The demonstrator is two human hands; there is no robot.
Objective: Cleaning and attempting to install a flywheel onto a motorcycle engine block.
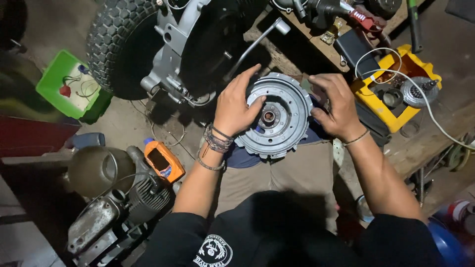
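Left hand [236, 106]: clamped on the near rim of the grey toothed clutch basket [279, 116], thumb by its hub.
Right hand [335, 106]: gripping the opposite rim.
Basket: off the engine, held over the person's lap.
Engine [190, 47]: open beside its knobbly tyre [113, 42]; refitting looks undone.
Yellow tray [396, 89]: loose parts waiting.

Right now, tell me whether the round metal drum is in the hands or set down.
In the hands: both the left hand and right hand grip the drum.
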